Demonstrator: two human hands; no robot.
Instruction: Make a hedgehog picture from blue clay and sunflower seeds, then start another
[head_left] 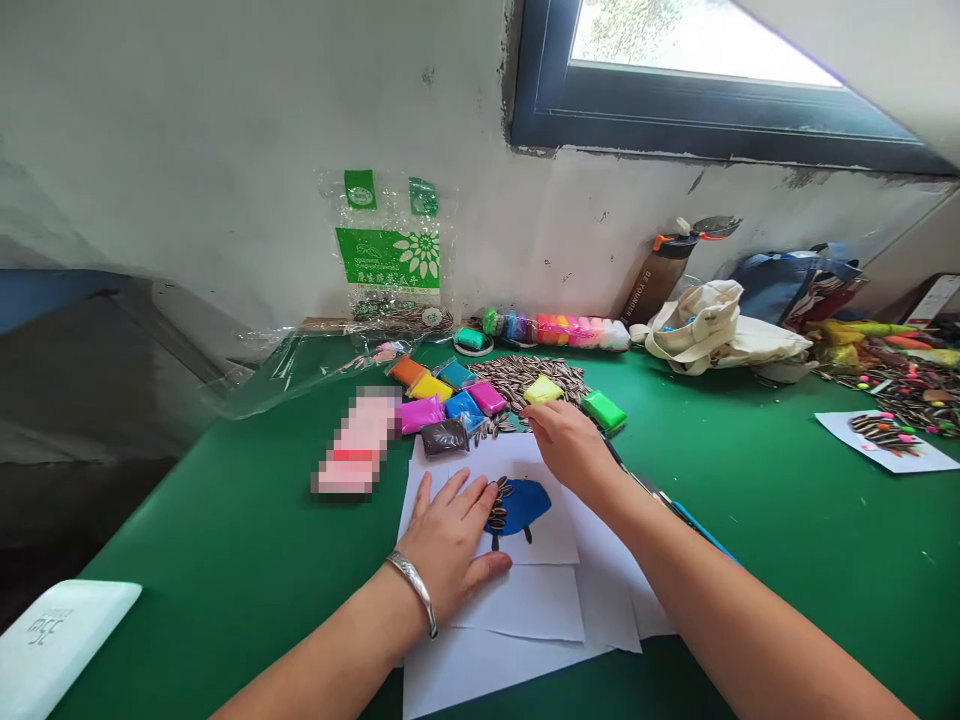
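On the white paper lies a flat blue clay shape with striped sunflower seeds on its left part and two dark seeds below it like legs. My left hand, wearing a silver bangle, rests on the paper with fingers spread, its fingertips beside the seeds. My right hand is above the paper's top edge, at the near side of the seed pile. Its thumb and forefinger are pinched together near the yellow clay pack; anything between them is too small to make out.
Coloured clay packs lie beyond the paper, with a clear plastic bag against the wall. Scissors sit under my right forearm. A brown bottle, a cloth bag and a seed-decorated card are to the right.
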